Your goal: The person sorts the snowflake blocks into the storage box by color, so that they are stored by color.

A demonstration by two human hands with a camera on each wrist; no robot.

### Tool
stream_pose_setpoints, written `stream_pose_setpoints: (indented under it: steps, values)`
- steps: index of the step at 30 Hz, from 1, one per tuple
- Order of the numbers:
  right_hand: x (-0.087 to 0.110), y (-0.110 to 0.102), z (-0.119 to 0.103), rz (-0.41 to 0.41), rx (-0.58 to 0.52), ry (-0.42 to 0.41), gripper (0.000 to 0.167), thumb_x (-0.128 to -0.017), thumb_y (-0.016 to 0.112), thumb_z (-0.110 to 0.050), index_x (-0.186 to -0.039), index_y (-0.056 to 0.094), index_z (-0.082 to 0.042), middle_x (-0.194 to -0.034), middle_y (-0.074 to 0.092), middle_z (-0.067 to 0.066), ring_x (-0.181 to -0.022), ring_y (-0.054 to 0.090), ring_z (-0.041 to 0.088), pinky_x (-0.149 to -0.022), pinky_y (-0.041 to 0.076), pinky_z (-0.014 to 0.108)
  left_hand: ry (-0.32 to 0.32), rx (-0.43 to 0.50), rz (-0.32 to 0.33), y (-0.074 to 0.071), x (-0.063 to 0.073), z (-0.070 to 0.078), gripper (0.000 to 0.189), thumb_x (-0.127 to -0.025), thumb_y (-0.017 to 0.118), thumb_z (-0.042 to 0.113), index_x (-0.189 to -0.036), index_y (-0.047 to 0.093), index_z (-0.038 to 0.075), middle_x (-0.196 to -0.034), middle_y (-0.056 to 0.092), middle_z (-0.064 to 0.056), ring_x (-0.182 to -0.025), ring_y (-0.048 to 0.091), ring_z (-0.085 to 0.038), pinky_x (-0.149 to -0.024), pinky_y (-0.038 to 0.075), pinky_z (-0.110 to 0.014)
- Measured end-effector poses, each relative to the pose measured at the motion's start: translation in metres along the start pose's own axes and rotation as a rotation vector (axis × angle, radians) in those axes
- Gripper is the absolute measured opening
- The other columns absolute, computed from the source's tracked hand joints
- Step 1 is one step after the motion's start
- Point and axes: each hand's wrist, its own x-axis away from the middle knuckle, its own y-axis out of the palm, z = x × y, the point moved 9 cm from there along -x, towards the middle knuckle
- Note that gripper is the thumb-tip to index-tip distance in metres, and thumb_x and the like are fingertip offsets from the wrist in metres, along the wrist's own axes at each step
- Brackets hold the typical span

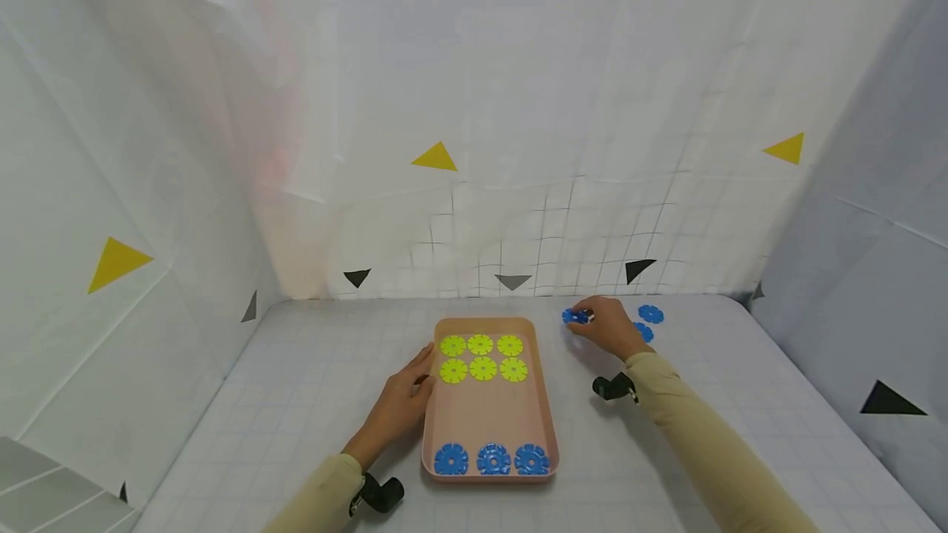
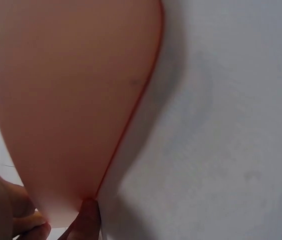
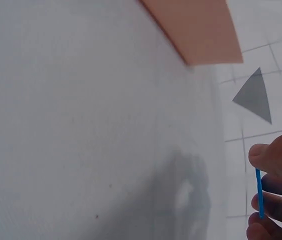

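A shallow pink tray [image 1: 492,410] lies on the table. In its far part are several yellow-green notched discs [image 1: 483,368] in two rows of three. Three blue notched discs [image 1: 493,459] line its near end. My left hand [image 1: 400,401] holds the tray's left side; the left wrist view shows thumb and fingertips at the edges of its outer wall [image 2: 76,100]. Past the tray's far right corner, my right hand [image 1: 609,326] pinches a blue notched disc [image 1: 574,317], seen edge-on in the right wrist view [image 3: 260,195] between thumb and fingers.
Two more blue discs [image 1: 651,314] lie close together beyond my right wrist, the nearer one partly hidden by that hand. White sheeting [image 1: 518,105] with yellow, black and grey triangles rises behind the table's far edge and at both sides.
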Motion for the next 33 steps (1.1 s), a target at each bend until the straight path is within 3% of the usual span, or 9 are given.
stream_pose_setpoints:
  steps: [8, 20, 33]
  values:
    - [0.007, -0.007, -0.016, 0.025, -0.042, -0.024, 0.033, -0.089, 0.085, -0.017, -0.115, 0.077, 0.001, -0.116, 0.072, 0.018, -0.100, 0.067, 0.036, -0.084, 0.060, 0.051, -0.027, -0.005, -0.007, 0.000, 0.000, -0.001, 0.054, -0.108, 0.057, 0.009, -0.159, 0.041, 0.003, -0.166, 0.032, -0.011, -0.133, 0.056, -0.030, -0.109, 0.047, -0.046]
    - [0.021, -0.015, -0.042, 0.072, -0.108, -0.113, 0.032, -0.086, 0.087, -0.013, -0.114, 0.077, 0.000, -0.114, 0.073, 0.014, -0.099, 0.068, 0.034, -0.084, 0.061, 0.050, -0.002, 0.005, 0.015, 0.001, 0.000, 0.001, 0.052, -0.107, 0.057, 0.006, -0.156, 0.042, -0.002, -0.165, 0.033, -0.014, -0.133, 0.056, -0.033, -0.107, 0.049, -0.047]
    - [0.028, -0.018, -0.066, 0.084, -0.101, -0.158, 0.032, -0.086, 0.087, -0.015, -0.114, 0.077, -0.003, -0.113, 0.074, 0.011, -0.098, 0.068, 0.031, -0.085, 0.061, 0.048, -0.033, -0.001, 0.039, 0.000, 0.000, 0.003, 0.052, -0.106, 0.058, 0.005, -0.155, 0.045, 0.000, -0.165, 0.034, -0.012, -0.132, 0.057, -0.033, -0.108, 0.049, -0.047]
